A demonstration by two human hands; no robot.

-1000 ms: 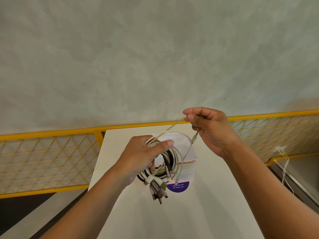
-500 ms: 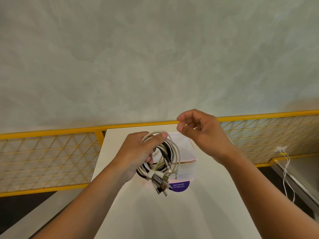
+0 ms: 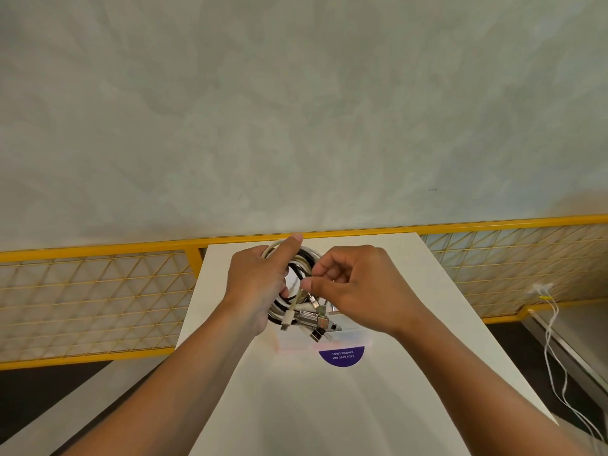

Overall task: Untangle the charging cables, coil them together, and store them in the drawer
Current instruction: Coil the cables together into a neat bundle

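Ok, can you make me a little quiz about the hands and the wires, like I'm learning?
1. True or false: the coil of charging cables is lying flat on the white table.
2. Which hand grips the coil with its thumb over the top: A) the left hand or B) the right hand?
3. Fill in: the sticker on the table is ____ coloured.

Key:
1. False, it is held above the table.
2. A. The right hand pinches a loose white cable end at the coil.
3. Purple.
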